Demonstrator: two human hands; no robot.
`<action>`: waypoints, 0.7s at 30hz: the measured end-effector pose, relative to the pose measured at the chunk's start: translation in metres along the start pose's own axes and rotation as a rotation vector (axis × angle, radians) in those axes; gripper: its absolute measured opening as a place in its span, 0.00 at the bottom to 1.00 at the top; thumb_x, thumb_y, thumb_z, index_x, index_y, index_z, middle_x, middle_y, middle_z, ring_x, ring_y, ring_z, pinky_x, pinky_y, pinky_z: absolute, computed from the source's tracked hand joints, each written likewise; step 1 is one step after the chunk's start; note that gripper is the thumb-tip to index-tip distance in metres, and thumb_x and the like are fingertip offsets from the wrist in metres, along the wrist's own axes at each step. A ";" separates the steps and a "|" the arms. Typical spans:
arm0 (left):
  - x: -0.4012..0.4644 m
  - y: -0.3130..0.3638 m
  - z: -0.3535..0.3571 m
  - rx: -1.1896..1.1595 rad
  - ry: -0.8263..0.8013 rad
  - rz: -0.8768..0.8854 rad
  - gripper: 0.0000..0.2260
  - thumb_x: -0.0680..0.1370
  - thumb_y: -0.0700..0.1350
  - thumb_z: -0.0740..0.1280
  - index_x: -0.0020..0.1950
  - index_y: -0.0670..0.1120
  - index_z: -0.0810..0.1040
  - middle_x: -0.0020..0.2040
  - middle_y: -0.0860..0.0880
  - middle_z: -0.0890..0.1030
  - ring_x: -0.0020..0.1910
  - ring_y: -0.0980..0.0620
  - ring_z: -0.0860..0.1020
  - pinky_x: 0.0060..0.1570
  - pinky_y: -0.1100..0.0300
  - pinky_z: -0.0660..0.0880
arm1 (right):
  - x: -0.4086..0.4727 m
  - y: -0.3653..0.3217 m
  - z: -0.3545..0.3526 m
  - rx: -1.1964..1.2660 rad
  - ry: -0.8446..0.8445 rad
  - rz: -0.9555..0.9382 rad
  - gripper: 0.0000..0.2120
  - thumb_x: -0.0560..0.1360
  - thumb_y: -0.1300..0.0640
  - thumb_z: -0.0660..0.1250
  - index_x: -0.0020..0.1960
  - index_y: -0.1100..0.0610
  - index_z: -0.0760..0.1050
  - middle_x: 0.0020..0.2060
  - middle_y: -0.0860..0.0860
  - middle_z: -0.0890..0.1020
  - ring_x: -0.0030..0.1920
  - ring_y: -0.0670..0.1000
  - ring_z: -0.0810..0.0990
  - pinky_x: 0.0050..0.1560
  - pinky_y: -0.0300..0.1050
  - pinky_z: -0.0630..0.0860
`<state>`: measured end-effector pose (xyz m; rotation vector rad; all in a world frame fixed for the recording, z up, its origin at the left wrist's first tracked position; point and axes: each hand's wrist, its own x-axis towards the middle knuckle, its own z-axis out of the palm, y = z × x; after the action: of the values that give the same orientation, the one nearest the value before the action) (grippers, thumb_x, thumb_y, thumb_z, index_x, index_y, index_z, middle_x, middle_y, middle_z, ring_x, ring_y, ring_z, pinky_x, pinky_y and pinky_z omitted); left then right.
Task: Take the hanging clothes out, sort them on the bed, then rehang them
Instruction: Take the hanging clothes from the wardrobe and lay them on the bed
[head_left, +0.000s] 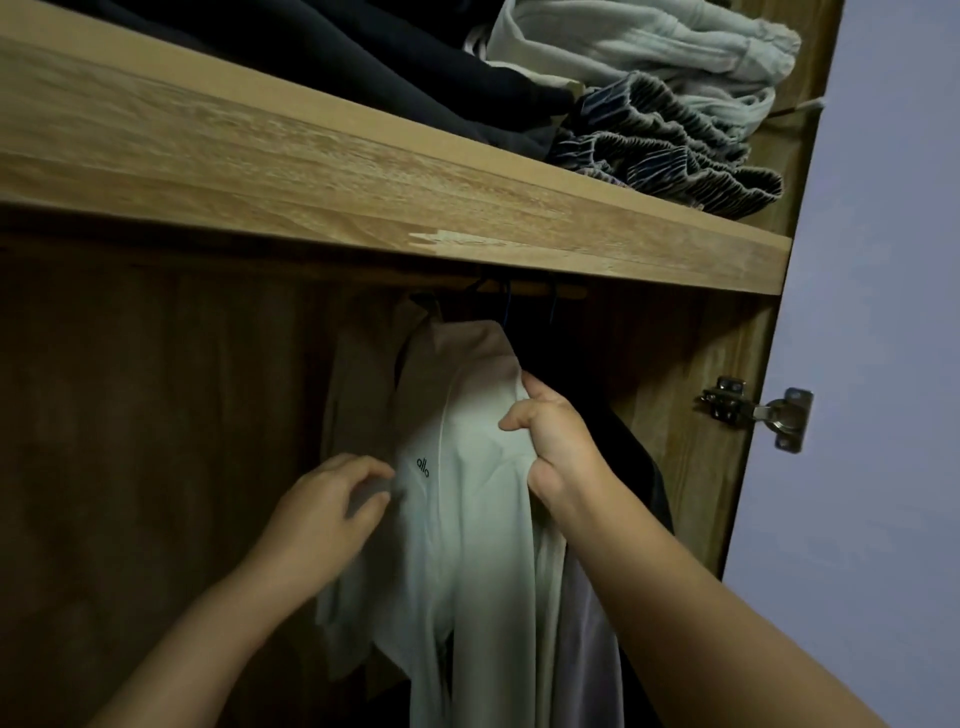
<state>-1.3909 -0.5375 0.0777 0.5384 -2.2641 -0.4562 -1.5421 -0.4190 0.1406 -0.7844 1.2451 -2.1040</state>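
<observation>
I have both bare forearms reaching up toward the white top (467, 519). My right hand (556, 441) grips a bunch of its fabric near the collar, fingers curled, while my left hand (327, 512) pinches its left edge, lower down.

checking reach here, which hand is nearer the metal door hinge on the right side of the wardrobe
Right. The right hand grips the white top just left of the hinge, at about its height. The left hand holds the top's far side, lower and further left.
</observation>
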 end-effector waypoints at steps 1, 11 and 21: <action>-0.003 0.000 -0.003 -0.003 0.008 -0.007 0.10 0.77 0.41 0.65 0.57 0.48 0.78 0.52 0.54 0.75 0.53 0.56 0.75 0.45 0.70 0.66 | -0.001 0.000 0.001 0.028 -0.004 0.005 0.30 0.69 0.79 0.51 0.64 0.57 0.73 0.45 0.54 0.81 0.43 0.55 0.81 0.38 0.44 0.79; -0.026 0.004 -0.030 0.028 0.120 -0.064 0.09 0.76 0.39 0.65 0.55 0.46 0.79 0.51 0.52 0.76 0.50 0.55 0.76 0.41 0.76 0.65 | -0.035 0.004 -0.035 -0.019 -0.184 0.028 0.31 0.66 0.79 0.49 0.60 0.60 0.76 0.48 0.56 0.84 0.46 0.56 0.84 0.40 0.48 0.81; -0.033 0.050 -0.003 0.025 0.281 -0.068 0.21 0.79 0.36 0.58 0.72 0.43 0.63 0.70 0.45 0.66 0.69 0.46 0.64 0.67 0.55 0.61 | -0.132 -0.044 -0.113 -0.404 -0.367 0.078 0.31 0.55 0.74 0.57 0.53 0.57 0.81 0.50 0.61 0.83 0.47 0.60 0.83 0.40 0.49 0.81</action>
<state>-1.3801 -0.4790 0.0835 0.6516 -1.9900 -0.3619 -1.5436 -0.2422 0.1092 -1.2112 1.4774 -1.5693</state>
